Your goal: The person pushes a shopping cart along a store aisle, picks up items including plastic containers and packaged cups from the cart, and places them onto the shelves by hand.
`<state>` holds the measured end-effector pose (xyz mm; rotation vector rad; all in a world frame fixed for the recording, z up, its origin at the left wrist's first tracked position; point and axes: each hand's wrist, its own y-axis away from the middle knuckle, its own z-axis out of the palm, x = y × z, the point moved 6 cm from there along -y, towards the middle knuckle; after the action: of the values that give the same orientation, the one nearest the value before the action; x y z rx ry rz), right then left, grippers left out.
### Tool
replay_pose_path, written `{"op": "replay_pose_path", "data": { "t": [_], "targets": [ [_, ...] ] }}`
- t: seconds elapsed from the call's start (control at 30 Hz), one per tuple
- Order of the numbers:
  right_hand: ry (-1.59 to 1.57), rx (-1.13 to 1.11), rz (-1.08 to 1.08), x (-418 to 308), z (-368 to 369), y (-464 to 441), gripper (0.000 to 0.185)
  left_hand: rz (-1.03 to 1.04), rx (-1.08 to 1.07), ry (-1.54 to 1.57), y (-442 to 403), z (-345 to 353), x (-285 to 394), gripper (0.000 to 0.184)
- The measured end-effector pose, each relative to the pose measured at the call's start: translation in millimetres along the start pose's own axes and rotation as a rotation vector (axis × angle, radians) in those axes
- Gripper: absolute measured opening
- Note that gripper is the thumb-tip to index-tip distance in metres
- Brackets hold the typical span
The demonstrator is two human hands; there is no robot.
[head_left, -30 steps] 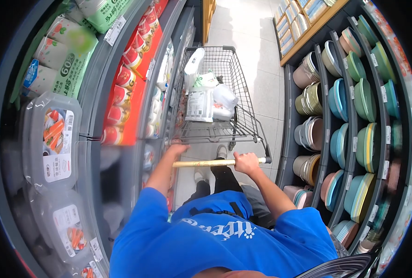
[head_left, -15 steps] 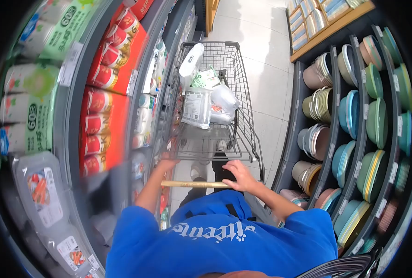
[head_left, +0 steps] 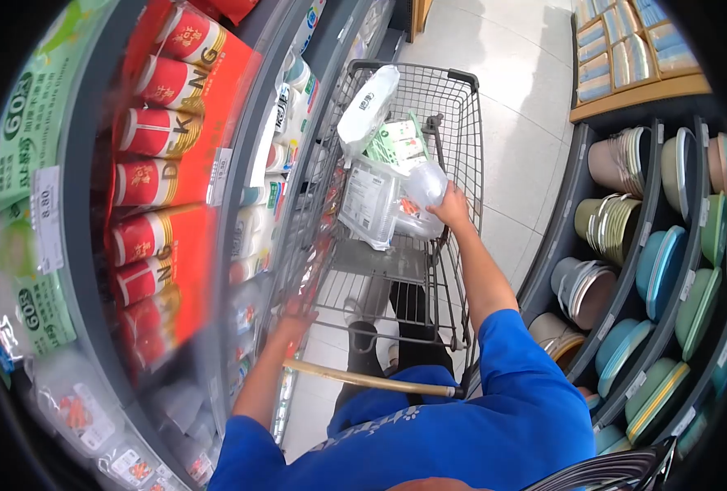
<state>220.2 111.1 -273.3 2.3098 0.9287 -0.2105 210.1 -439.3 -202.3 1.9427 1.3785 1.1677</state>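
Clear plastic pack [head_left: 423,183] in the cart [head_left: 417,69], against the right grip [head_left: 450,206]

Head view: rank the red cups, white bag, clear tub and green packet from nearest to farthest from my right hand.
From the right hand:
1. Clear tub, at the fingertips
2. Green packet, beyond the tub in the cart
3. White bag, cart's left side
4. Red cups, left shelf

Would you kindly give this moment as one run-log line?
right hand: at clear plastic packaging in cart; left hand: beside left shelves, contact unclear; handle: right hand off
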Motion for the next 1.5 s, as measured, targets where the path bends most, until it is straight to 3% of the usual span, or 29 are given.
{"op": "replay_pose_path", "data": {
  "t": [0.07,0.17,0.23,0.33,0.57,0.63,0.7,0.8,0.83,0.9,0.93,1.0,1.1,1.17,1.23,1.33,1.5],
  "targets": [
    [0.159,-0.148,0.001,-2,10,-4,0.118,0.011,0.006,0.043,2,-5,6,0.084],
    [0.328,-0.009,-0.029,2,33,-7,0.126,0.008,0.030,0.053,3,3,-1,0.085],
    [0.308,-0.037,0.024,1,32,-10,0.128,-0.018,0.021,0.029,-4,9,-14,0.085],
    [0.279,-0.016,0.098,-13,22,-11,0.129,0.241,0.392,0.041,5,-5,5,0.044],
    [0.353,0.105,0.054,-31,-5,47,0.118,0.271,0.263,0.153,2,-17,32,0.068],
    [0.336,0.056,0.033,-38,-18,69,0.116,0.196,0.137,0.103,-2,-17,31,0.084],
    [0.315,0.014,0.043,-49,-34,95,0.112,0.119,0.080,0.076,-20,-9,17,0.082],
    [0.059,-0.047,0.169,-58,-59,140,0.108,0.115,0.124,0.031,-42,16,-7,0.074],
    [-0.061,0.005,0.152,-55,-63,152,0.095,0.139,0.098,0.037,-45,13,-2,0.073],
    [-0.414,-0.095,0.098,-55,-63,179,0.090,0.102,0.143,-0.063,-3,-24,43,0.069],
    [-0.584,-0.150,0.066,-56,-65,197,0.088,0.064,0.041,-0.170,-7,-19,41,0.068],
    [-0.900,-0.184,-0.100,-91,-94,280,0.078,-0.019,-0.174,-0.381,-16,2,27,0.068],
    [-1.192,-0.264,-0.411,-111,-100,363,0.095,0.150,-0.241,-0.403,79,-47,108,0.064],
    [-1.307,-0.367,-0.472,-130,-111,426,0.109,0.662,0.016,0.317,110,-48,118,0.072],
    [-1.166,-0.381,-0.519,-151,-114,462,0.120,0.623,-0.482,1.229,231,-87,152,0.070],
    [-0.910,-0.389,-0.645,-181,-112,492,0.123,0.759,-0.778,1.426,297,-75,151,0.069],
    [-0.585,-0.332,-0.775,-208,-88,511,0.111,0.663,-0.485,1.528,321,-65,107,0.066]
  ]
}}
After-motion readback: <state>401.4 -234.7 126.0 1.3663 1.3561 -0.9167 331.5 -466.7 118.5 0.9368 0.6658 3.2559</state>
